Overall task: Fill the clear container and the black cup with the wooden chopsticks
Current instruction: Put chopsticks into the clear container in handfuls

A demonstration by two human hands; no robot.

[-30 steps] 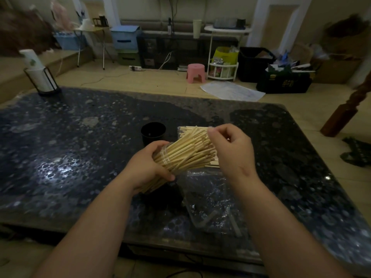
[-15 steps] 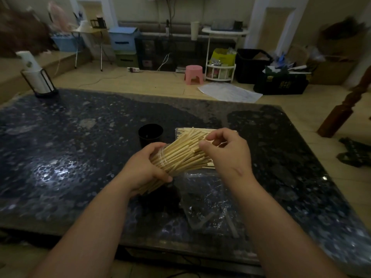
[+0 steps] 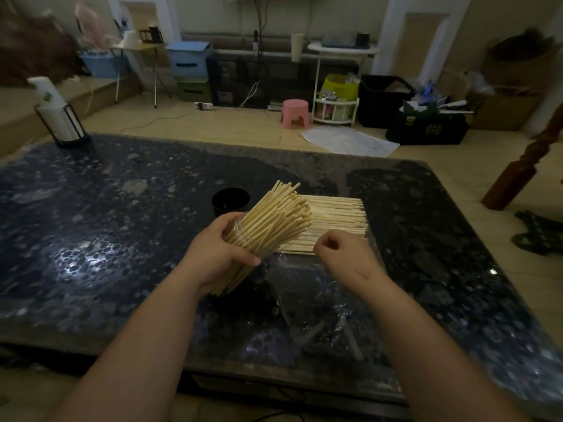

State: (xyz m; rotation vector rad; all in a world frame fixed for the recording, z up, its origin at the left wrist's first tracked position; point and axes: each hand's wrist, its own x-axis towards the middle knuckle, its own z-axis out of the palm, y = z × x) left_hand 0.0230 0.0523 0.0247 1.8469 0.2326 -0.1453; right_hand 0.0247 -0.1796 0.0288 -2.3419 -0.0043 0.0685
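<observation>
The chopsticks (image 3: 274, 220) form a thick bundle held tilted above the middle of the table (image 3: 106, 223), upper ends fanned up and to the right, lower ends poking out below the left hand (image 3: 219, 254). That hand wraps the bundle at its middle, fingers curled behind and the thumb pressed across the front; thin clear bands ring the sticks just above the grip. The right hand (image 3: 341, 254) hangs just right of the bundle and clear of it, fingers curled in with thumb and forefinger tips brought together; whether they pinch anything I cannot tell. Behind both hands a flat layer of sticks (image 3: 338, 220) lies on the table, pointing right; whether a clear tray holds it I cannot tell. The cup (image 3: 230, 200) stands upright just behind the left hand, left of the flat layer, its mouth dark. Crumpled clear plastic (image 3: 307, 300) lies on the near part of the table under the right wrist, with what looks like a few sticks in it. At the far left corner stands a white bottle (image 3: 58, 117) in a black wire holder. On the floor beyond are a pink stool (image 3: 295, 113) and a sheet of paper (image 3: 350, 141)
</observation>
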